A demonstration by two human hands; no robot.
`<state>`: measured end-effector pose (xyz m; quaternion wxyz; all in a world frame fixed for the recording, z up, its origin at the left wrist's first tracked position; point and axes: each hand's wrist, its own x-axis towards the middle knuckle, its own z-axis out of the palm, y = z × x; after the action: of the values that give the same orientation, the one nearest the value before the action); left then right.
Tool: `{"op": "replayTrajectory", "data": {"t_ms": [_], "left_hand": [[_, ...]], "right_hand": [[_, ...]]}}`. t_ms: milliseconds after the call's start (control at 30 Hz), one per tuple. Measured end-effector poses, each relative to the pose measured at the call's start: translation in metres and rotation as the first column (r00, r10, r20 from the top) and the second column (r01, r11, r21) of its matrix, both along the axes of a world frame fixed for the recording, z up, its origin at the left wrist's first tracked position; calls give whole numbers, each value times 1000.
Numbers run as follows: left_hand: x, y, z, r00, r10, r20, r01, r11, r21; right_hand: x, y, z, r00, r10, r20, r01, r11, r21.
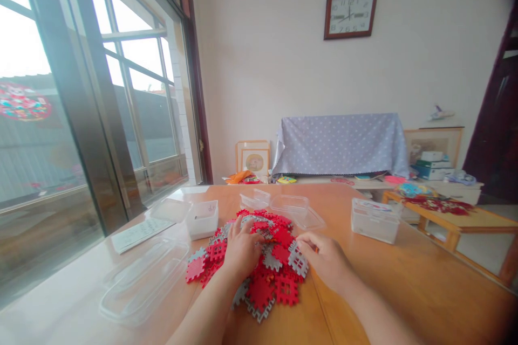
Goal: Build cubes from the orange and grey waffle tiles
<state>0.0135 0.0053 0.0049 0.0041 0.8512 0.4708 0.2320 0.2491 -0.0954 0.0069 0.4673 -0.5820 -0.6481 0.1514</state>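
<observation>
On the table [408,285] lies a heap of tiles [260,288], a container [140,296] to its left, one box [202,223] by its far left side, a second box [374,225] to its right. Right of the table stands a bench [491,216].

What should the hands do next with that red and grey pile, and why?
Perhaps the right hand should slide the grey piece with square holes outward: the hand is right at that piece's upper edge, and the piece lies on the right side of the pile, while the left hand is over the middle.
</observation>
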Motion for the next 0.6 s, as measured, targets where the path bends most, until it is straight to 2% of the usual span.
{"op": "replayTrajectory", "data": {"t_ms": [167,600], "left_hand": [[2,4,0,1000,17,20,-18,1000,16],[8,6,-2,997,-34,-74,31,999,-41]], "right_hand": [[0,-2,3,1000,-10,8,10,1000,12],[1,-1,3,1000,-15,23,14,999,31]]}}
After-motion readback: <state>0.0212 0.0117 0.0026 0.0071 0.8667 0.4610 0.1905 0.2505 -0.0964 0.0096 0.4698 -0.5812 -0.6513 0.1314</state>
